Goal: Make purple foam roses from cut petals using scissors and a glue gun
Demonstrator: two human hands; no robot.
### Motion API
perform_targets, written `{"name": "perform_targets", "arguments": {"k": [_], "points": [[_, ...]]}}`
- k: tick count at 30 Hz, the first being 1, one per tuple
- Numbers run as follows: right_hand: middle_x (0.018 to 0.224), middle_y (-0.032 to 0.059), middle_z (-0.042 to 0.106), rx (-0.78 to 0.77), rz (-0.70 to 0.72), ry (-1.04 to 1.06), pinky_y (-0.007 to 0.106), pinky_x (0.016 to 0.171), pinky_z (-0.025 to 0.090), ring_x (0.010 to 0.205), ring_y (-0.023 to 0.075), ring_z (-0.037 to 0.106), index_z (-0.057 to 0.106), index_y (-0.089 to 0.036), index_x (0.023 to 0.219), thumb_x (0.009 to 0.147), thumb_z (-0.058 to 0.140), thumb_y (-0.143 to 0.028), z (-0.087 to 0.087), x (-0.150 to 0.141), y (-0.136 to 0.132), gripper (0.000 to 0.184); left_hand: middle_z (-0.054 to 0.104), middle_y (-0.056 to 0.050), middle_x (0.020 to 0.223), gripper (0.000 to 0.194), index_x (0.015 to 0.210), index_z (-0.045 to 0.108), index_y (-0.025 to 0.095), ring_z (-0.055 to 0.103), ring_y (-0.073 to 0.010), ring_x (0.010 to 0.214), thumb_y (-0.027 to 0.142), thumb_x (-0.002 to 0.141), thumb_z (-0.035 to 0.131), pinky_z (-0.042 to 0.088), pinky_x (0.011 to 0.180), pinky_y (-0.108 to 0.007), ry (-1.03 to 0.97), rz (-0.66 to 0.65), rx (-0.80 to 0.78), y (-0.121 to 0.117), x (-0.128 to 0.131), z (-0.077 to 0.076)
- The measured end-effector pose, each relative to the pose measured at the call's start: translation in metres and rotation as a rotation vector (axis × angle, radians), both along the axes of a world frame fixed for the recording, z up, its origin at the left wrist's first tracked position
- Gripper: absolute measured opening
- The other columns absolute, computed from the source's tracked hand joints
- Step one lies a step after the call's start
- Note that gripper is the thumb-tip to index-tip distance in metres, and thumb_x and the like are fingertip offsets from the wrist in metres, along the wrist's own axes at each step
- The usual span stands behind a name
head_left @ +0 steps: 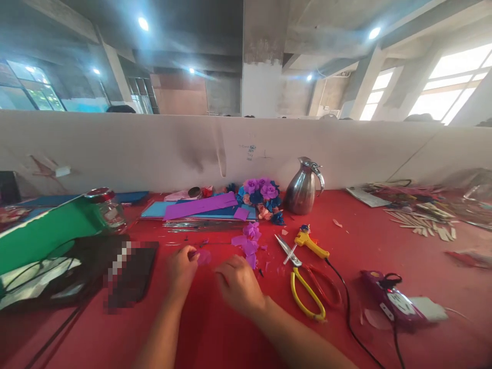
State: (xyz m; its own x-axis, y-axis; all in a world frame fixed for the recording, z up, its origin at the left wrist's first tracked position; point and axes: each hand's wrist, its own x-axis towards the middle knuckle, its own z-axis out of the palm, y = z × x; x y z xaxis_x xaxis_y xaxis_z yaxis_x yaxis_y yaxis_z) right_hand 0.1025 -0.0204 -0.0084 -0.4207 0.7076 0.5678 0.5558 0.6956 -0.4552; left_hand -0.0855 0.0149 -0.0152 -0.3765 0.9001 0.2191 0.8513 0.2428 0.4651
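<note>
My left hand [182,271] is closed in a pinch at the edge of a blurred purple paper petal [204,257]. Just to the right, my right hand [241,285] has its fingers curled inward; whatever is in them, if anything, is hidden. Beyond it on the red table lie loose purple petals [249,248] and a purple paper flower [252,230]. Scissors [306,287] with one yellow and one red handle lie open to the right. A yellow glue gun [310,243] rests beside their blades.
Purple paper strips [200,206] lie on blue sheets. Behind are a bunch of paper flowers [265,192] and a steel jug [302,189]. A purple power strip [392,300] with cables sits right. On the left are a dark phone-like slab [144,271], a glass jar [109,210] and a green board [57,233].
</note>
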Motion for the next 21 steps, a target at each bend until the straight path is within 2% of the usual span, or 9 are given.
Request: {"name": "perform_targets", "arguments": {"k": [3,8,14,18,21], "points": [[0.081,0.0035,0.070,-0.026,-0.039,0.044,0.029,0.072,0.043,0.078,0.0186,0.059,0.071,-0.021,0.087,0.079,0.056,-0.010,0.002,0.004,0.005,0.020,0.071,-0.007,0.079,0.010,0.075,0.059,0.021,0.065,-0.0236,0.076,0.028,0.073,0.052,0.043,0.065,-0.030,-0.144,-0.015,0.089,0.000,0.004,-0.001],[0.083,0.0032,0.072,-0.052,-0.021,0.067,0.028,0.075,0.044,0.079,0.0179,0.060,0.071,-0.020,0.087,0.077,0.055,-0.006,0.004,0.004,0.003,0.023,0.071,-0.009,0.083,0.018,0.082,0.057,0.021,0.065,-0.0251,0.079,0.035,0.071,0.052,0.047,0.068,-0.033,-0.362,0.012,0.310,-0.001,0.010,0.003],[0.085,0.0038,0.072,-0.061,-0.018,0.033,0.029,0.076,0.045,0.081,0.0181,0.061,0.071,-0.020,0.090,0.079,0.055,-0.008,0.006,0.005,0.002,0.024,0.072,-0.008,0.081,0.038,0.090,0.059,0.017,0.066,-0.0232,0.079,0.038,0.060,0.065,0.049,0.076,-0.036,-0.853,0.001,0.339,0.000,0.015,0.007],[0.084,0.0044,0.071,-0.078,-0.030,0.004,0.029,0.075,0.045,0.079,0.0181,0.061,0.071,-0.020,0.088,0.081,0.054,-0.010,0.006,0.008,0.004,0.021,0.072,-0.008,0.081,0.040,0.093,0.061,0.015,0.066,-0.0216,0.077,0.034,0.059,0.066,0.050,0.078,-0.036,-0.928,0.022,0.353,0.001,0.017,0.002],[0.086,0.0046,0.072,-0.075,-0.004,-0.007,0.029,0.077,0.046,0.080,0.0180,0.061,0.071,-0.020,0.089,0.081,0.053,-0.010,0.004,0.007,0.002,0.022,0.072,-0.009,0.085,0.036,0.093,0.061,0.014,0.067,-0.0221,0.080,0.032,0.062,0.064,0.050,0.079,-0.036,-0.884,-0.026,0.371,0.003,0.013,-0.003]]}}
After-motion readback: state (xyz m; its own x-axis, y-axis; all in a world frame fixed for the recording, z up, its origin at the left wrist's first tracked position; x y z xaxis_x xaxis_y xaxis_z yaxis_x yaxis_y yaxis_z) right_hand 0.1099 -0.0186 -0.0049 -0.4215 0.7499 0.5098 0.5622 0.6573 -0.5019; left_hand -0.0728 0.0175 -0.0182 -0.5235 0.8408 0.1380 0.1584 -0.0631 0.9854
